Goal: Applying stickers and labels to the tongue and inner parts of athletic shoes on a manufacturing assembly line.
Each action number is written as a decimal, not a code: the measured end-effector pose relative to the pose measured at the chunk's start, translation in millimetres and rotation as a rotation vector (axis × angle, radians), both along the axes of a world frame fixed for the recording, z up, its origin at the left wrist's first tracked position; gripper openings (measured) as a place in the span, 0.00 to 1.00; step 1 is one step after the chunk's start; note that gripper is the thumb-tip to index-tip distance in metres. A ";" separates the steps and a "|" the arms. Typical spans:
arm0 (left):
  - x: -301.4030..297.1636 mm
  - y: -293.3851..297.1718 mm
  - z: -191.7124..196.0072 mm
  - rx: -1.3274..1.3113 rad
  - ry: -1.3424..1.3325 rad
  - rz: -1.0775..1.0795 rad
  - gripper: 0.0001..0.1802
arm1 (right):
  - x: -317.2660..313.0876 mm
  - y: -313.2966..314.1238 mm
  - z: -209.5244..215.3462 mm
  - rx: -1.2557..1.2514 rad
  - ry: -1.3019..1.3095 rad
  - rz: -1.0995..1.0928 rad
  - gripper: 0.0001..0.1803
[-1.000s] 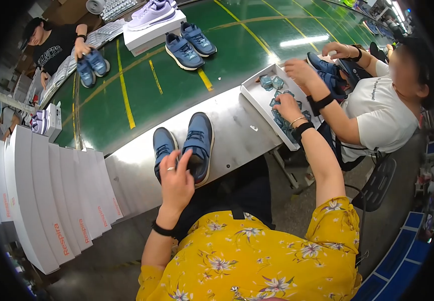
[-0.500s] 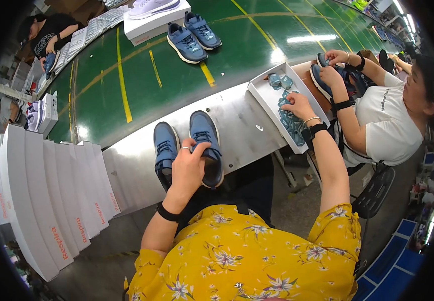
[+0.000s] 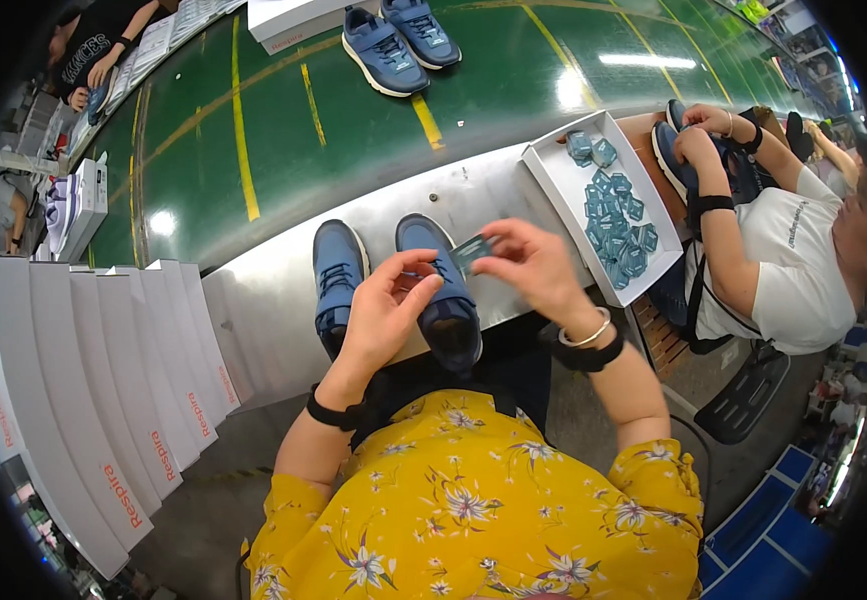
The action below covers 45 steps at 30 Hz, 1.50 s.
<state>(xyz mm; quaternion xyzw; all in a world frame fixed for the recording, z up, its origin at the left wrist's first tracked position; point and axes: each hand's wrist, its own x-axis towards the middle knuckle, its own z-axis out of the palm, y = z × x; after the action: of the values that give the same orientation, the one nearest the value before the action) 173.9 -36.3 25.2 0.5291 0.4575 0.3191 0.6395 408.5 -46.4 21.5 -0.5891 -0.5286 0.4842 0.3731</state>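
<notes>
Two blue shoes stand side by side on the steel shelf (image 3: 273, 290) in front of me, one at the left (image 3: 336, 280) and one at the right (image 3: 443, 295). My left hand (image 3: 388, 315) rests on the laces of the right shoe. Just above that shoe, my right hand (image 3: 533, 268) pinches a small teal tag (image 3: 470, 253) between thumb and fingers. A white tray (image 3: 553, 180) holding several more teal tags lies to the right on the shelf.
A green conveyor belt (image 3: 253, 130) carries another blue pair (image 3: 398, 40) and a white box (image 3: 293, 20). A stack of white shoe boxes (image 3: 83, 370) stands at my left. A person in a white shirt (image 3: 793, 270) works on a shoe at the right.
My right hand came back from the tray with a teal tag and now holds it over the right shoe. My left hand stayed on that shoe.
</notes>
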 end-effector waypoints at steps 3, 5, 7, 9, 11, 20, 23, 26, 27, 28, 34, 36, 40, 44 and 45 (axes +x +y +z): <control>0.6 9.1 -4.3 -0.093 -0.034 0.049 0.13 | -33.6 7.9 -9.1 -0.002 0.218 0.039 0.19; -2.9 15.7 -6.1 -0.133 -0.040 0.117 0.10 | -41.9 15.8 -16.2 0.016 0.249 0.072 0.19; -11.5 23.6 -6.8 -0.128 0.005 0.111 0.09 | -45.4 20.7 -22.7 -0.016 0.296 0.085 0.18; -14.9 31.5 -2.8 -0.121 0.090 0.118 0.08 | -46.0 24.6 -30.1 -0.049 0.340 0.099 0.17; -17.4 37.5 -1.2 -0.127 0.110 0.140 0.09 | -45.0 27.2 -39.1 -0.093 0.257 0.075 0.16; -9.1 18.7 -8.3 -0.236 0.066 0.196 0.12 | -33.6 51.8 -57.5 0.327 -0.265 0.457 0.26; 0.2 7.8 -18.1 -0.235 0.022 0.233 0.11 | -36.8 63.3 -61.0 0.460 -0.341 0.541 0.27; 8.9 -0.8 -31.0 -0.208 0.058 0.312 0.11 | -33.6 62.8 -66.9 0.412 -0.305 0.547 0.26; 10.3 -2.8 -33.7 -0.200 0.087 0.336 0.10 | -30.9 60.5 -65.9 0.408 -0.302 0.552 0.26; 11.9 -2.8 -36.1 -0.205 0.088 0.340 0.10 | -26.7 56.0 -61.8 0.246 -0.233 0.519 0.26; 22.7 4.5 -52.7 -0.194 0.149 0.322 0.10 | -26.8 45.3 -62.4 0.019 -0.050 0.380 0.24; 23.2 6.9 -56.1 -0.201 0.179 0.343 0.09 | -27.2 45.0 -65.0 -0.009 -0.007 0.367 0.23; 25.9 5.6 -60.3 -0.171 0.207 0.387 0.10 | -28.3 42.2 -67.5 -0.050 0.043 0.308 0.24; 28.5 5.5 -61.3 -0.135 0.233 0.421 0.09 | -30.8 38.5 -69.8 -0.026 0.031 0.243 0.23; 28.7 6.8 -61.2 -0.129 0.264 0.412 0.09 | -31.1 37.4 -71.6 -0.029 0.032 0.246 0.23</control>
<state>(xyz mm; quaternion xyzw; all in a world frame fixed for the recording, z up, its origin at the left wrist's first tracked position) 202.6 -29.5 -36.0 0.4199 0.6545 0.3408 0.5283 377.4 -9.0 -50.1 -0.5173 -0.5839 0.5430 0.3107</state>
